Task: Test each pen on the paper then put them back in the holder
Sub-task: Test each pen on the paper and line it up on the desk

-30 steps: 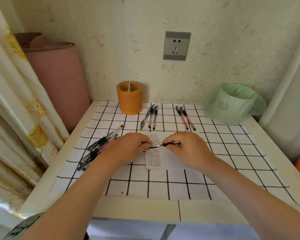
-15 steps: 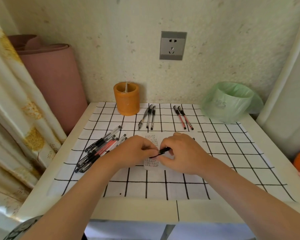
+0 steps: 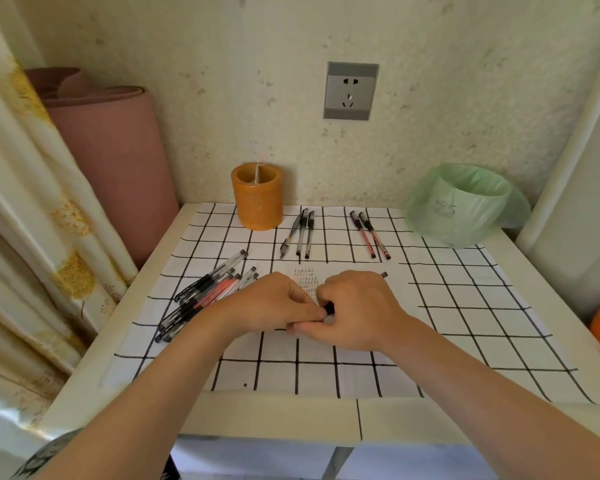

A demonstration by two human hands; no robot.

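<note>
Two grips — left hand point(image 3: 267, 306) and right hand point(image 3: 357, 313) — clamped on one slim black pen point(image 3: 329, 307) above scribbled white paper point(image 3: 305, 277).

left hand point(image 3: 271, 303) and right hand point(image 3: 357, 310) closer together than a second ago, pen point(image 3: 329, 307) now mostly hidden between them
</note>
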